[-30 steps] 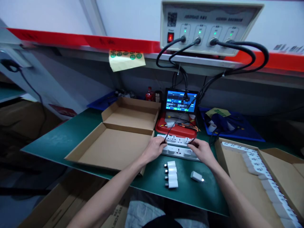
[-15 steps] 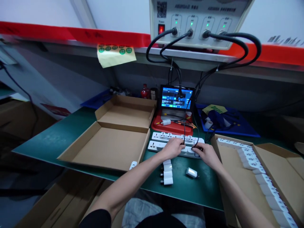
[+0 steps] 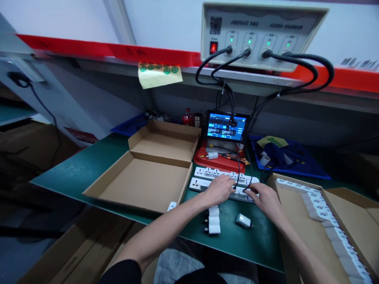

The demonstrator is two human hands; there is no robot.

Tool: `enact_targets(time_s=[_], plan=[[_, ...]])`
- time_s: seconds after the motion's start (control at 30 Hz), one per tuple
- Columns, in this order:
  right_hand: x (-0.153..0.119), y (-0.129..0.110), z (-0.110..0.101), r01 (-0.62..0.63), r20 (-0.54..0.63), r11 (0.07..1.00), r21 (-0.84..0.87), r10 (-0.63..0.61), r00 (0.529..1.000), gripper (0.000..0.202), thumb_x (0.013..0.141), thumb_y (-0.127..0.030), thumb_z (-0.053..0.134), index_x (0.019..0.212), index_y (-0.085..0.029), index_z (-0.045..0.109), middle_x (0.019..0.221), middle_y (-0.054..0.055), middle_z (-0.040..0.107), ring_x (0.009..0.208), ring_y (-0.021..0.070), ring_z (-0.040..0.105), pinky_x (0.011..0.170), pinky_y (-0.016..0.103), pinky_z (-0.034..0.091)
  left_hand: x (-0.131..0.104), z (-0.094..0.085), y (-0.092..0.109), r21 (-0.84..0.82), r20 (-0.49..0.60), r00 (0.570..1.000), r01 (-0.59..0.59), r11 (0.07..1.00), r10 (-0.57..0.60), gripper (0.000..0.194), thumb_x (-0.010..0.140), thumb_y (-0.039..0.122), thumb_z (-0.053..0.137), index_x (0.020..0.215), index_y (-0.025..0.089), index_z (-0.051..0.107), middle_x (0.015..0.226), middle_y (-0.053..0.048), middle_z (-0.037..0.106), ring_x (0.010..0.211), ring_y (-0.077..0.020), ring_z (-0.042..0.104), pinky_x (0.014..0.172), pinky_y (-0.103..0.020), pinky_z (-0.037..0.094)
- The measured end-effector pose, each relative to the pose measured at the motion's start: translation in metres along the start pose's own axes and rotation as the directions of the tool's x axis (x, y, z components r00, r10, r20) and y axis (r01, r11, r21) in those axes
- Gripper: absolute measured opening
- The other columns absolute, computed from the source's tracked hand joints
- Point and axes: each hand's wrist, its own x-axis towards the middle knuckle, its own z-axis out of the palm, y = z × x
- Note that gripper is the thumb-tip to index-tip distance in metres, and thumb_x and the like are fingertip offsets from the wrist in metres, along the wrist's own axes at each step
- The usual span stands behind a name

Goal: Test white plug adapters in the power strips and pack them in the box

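Two white power strips lie side by side on the green table, the rear power strip [image 3: 204, 172] and the front power strip [image 3: 204, 184]. My left hand [image 3: 221, 189] is closed over the front one, its fingertips pinching the end of a thin black cable [image 3: 237, 169]. Just to the right, my right hand [image 3: 264, 197] pinches the end of a second black cable [image 3: 251, 169] at the same strip. Fingers cover part of both cable ends. White plug adapters [image 3: 213, 221] stand in a row below my left wrist. Another white adapter [image 3: 244, 221] lies alone near my right forearm.
An open cardboard box [image 3: 145, 181] sits at left, and another box [image 3: 302, 221] holding rows of white adapters at right. Behind the strips are a red tray [image 3: 201, 157] and a lit screen [image 3: 226, 125]. A blue tray [image 3: 308, 169] and a cabled tester [image 3: 263, 23] complete the back.
The camera view has shifted, so the scene appears slightly farther right and lower. Both hands stay at the front strip with the cables, with only slight finger movement.
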Motion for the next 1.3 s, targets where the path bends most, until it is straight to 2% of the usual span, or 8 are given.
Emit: enact_targets(time_s=[0.13,0.4,0.5,0.7,0.8,1.03,1.17,1.3], plan=[[-0.006,-0.033,-0.002,0.077,-0.065,0.981,-0.177,-0.090,0.994,0.036,0.113,-0.043,0.045,0.101,-0.023,0.073,0.100,0.012,0.077,0.095,0.0285,0.072,0.081,0.037,0.051,-0.037,-0.024,-0.033,0.043,-0.053,0.998,0.045,0.998,-0.042,0.041,0.099,0.031,0.078,0.136,0.019,0.066,0.131,-0.013,0.073,0.127,-0.0320,0.064,0.110,-0.044,0.051],[0.048,-0.127,0.052,0.171,0.321,0.955,-0.241,-0.088,0.943,0.034,0.102,-0.014,0.058,0.134,-0.020,0.065,0.131,0.015,0.076,0.094,0.0262,0.079,0.078,0.031,0.052,-0.066,-0.033,-0.076,-0.135,0.016,0.971,0.237,0.962,-0.237,0.025,0.092,0.013,0.072,0.116,0.020,0.073,0.121,-0.010,0.079,0.116,-0.0300,0.073,0.099,-0.037,0.053],[0.063,-0.126,0.056,0.171,0.334,0.976,-0.131,-0.119,0.935,0.025,0.100,-0.014,0.061,0.122,-0.020,0.070,0.123,0.014,0.078,0.110,0.0294,0.077,0.090,0.034,0.053,-0.065,-0.031,-0.077,-0.214,-0.004,0.963,0.261,0.941,-0.268,0.027,0.088,0.013,0.074,0.114,0.020,0.072,0.116,-0.009,0.080,0.111,-0.0294,0.073,0.093,-0.035,0.052],[0.053,-0.110,0.022,0.184,-0.027,0.975,0.125,-0.182,0.983,0.032,0.107,-0.036,0.056,0.133,-0.023,0.070,0.129,0.014,0.079,0.115,0.0305,0.075,0.099,0.041,0.057,-0.067,-0.032,-0.080,-0.255,-0.020,0.963,0.256,0.932,-0.270,0.024,0.089,0.015,0.074,0.113,0.020,0.074,0.114,-0.009,0.081,0.108,-0.0284,0.074,0.095,-0.036,0.054],[0.039,-0.110,0.007,0.150,-0.040,0.930,0.335,-0.145,0.989,0.035,0.106,-0.047,0.060,0.127,-0.024,0.076,0.124,0.011,0.081,0.104,0.0284,0.076,0.096,0.042,0.060,-0.070,-0.038,-0.076,-0.423,-0.155,0.946,0.196,0.885,-0.283,0.023,0.093,0.019,0.073,0.115,0.020,0.075,0.116,-0.008,0.081,0.108,-0.0255,0.073,0.101,-0.036,0.055],[0.010,-0.128,0.019,-0.060,0.059,0.703,0.709,0.025,0.998,0.050,0.097,-0.060,0.072,0.130,-0.023,0.074,0.102,0.008,0.081,0.082,0.0240,0.076,0.073,0.036,0.064,-0.088,-0.027,-0.020,-0.881,-0.135,0.887,0.096,0.463,-0.442,0.044,0.108,0.042,0.061,0.144,0.019,0.068,0.130,-0.012,0.077,0.106,-0.0223,0.075,0.092,-0.035,0.062],[-0.006,-0.125,0.020,-0.021,0.078,0.770,0.638,-0.038,0.996,0.047,0.101,-0.063,0.065,0.128,-0.026,0.075,0.096,0.007,0.081,0.079,0.0248,0.076,0.071,0.037,0.063,-0.118,-0.025,-0.001,-0.911,-0.055,0.893,0.138,0.389,-0.446,0.067,0.092,0.038,0.085,0.152,0.020,0.060,0.132,-0.012,0.074,0.112,-0.0227,0.074,0.099,-0.036,0.061],[-0.031,-0.081,0.013,0.146,-0.008,0.951,0.272,-0.150,0.989,0.047,0.104,-0.068,0.055,0.128,-0.032,0.076,0.121,0.010,0.082,0.101,0.0323,0.079,0.084,0.045,0.065,-0.164,-0.058,-0.038,-0.729,-0.176,0.828,0.254,0.636,-0.533,0.052,0.089,0.038,0.085,0.135,0.021,0.068,0.129,-0.009,0.072,0.101,-0.0203,0.072,0.091,-0.034,0.059]])
